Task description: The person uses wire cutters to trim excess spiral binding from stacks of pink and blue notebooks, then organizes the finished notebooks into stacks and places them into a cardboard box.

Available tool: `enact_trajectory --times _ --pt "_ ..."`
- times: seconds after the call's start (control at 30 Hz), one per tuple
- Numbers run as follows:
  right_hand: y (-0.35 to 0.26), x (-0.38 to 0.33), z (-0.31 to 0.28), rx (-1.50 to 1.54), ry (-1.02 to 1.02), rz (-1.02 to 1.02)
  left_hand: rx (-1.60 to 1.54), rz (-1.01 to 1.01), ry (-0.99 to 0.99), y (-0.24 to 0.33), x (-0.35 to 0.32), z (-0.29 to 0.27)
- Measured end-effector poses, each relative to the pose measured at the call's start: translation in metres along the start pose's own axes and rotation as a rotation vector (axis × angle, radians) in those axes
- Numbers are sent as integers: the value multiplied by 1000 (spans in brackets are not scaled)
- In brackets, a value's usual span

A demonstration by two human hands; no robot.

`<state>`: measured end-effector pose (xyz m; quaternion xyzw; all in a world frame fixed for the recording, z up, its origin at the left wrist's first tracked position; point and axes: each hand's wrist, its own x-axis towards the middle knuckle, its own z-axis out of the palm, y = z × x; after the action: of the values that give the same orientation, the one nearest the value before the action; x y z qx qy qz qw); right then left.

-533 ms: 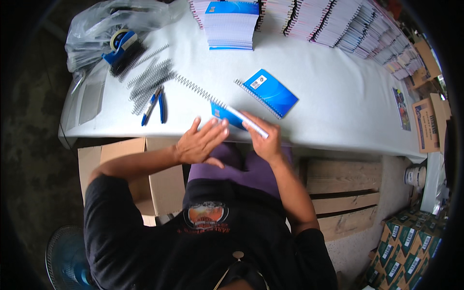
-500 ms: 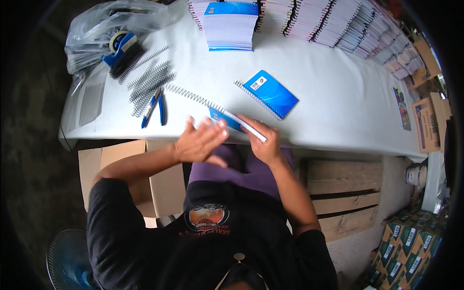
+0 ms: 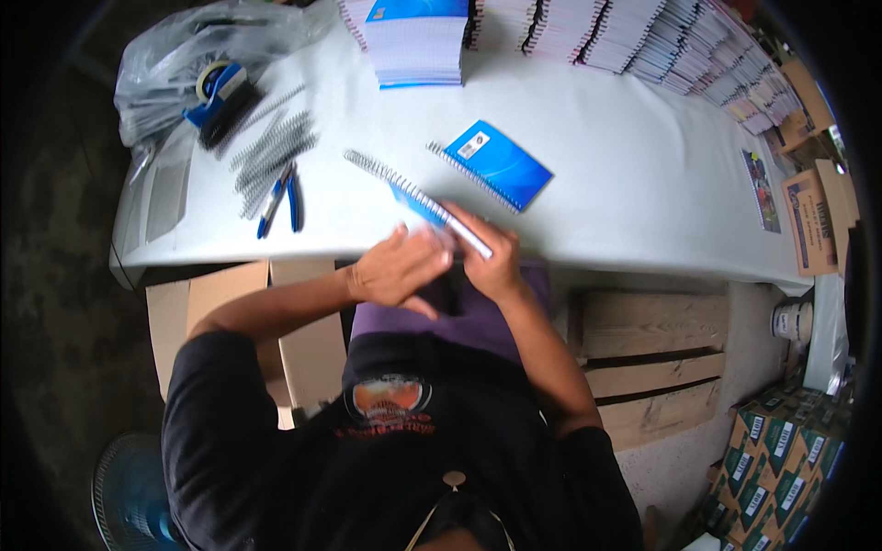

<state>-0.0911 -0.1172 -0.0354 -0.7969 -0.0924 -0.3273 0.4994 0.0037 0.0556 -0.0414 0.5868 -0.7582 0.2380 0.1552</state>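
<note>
Over the table's near edge, my right hand (image 3: 493, 264) grips a small blue-covered notebook (image 3: 470, 237), its white page edge turned up. A metal spiral coil (image 3: 386, 174) runs along that edge and sticks out beyond its far left end. My left hand (image 3: 401, 266) is held flat with fingers stretched and thumb apart, its blurred fingertips at the notebook's near side; whether they touch it I cannot tell. Just beyond lies another blue notebook (image 3: 503, 163), with a spiral along its near left edge and a bit of coil protruding.
Loose spiral coils (image 3: 271, 156), blue-handled pliers (image 3: 292, 200), a tape dispenser (image 3: 220, 92) and a plastic bag (image 3: 193, 55) are at the left. A notebook stack (image 3: 418, 50) and rows of bound books (image 3: 625, 37) line the back. A cardboard box (image 3: 308, 331) stands below the table edge.
The coil has advanced along the notebook's edge, and its free part is shorter. My left hand has moved right and slightly down, closer to the notebook. The view has shifted a little.
</note>
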Motion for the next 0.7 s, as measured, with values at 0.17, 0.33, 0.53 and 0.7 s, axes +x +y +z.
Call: enact_trajectory --times 0.17,0.33,0.53,0.7 --pt "-3 4 9 -77 -24 -90 262 -316 300 -35 25 4" --pt "0 -3 5 -16 -21 31 367 -199 149 -20 32 3" --pt "1 4 2 83 77 184 266 37 129 4 16 17" --pt "2 7 9 38 63 27 32 -301 77 -17 35 17"
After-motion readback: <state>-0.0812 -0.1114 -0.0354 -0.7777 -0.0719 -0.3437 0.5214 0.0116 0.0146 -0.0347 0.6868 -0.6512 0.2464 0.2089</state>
